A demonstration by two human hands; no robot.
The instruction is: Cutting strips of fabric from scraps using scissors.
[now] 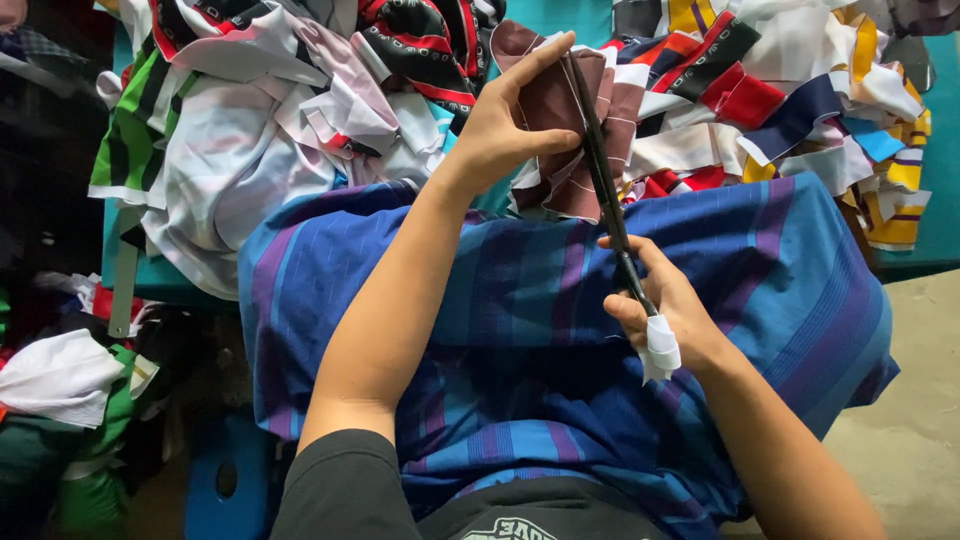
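My left hand [505, 125] grips a stack of maroon fabric pieces [555, 150] with thin white lines, held upright above my lap. My right hand [665, 305] holds long black scissors [603, 170], blades pointing away from me along the right edge of the maroon stack. A white bandage [660, 348] wraps my right thumb. A blue and purple striped cloth [520, 330] covers my lap beneath both hands.
A teal table [930, 190] carries heaps of cut fabric: white, green and black pieces [220, 130] at left, red, navy, yellow and white strips [800, 90] at right. More cloth scraps [60, 380] lie on the floor at left. Bare concrete floor [910, 430] shows at right.
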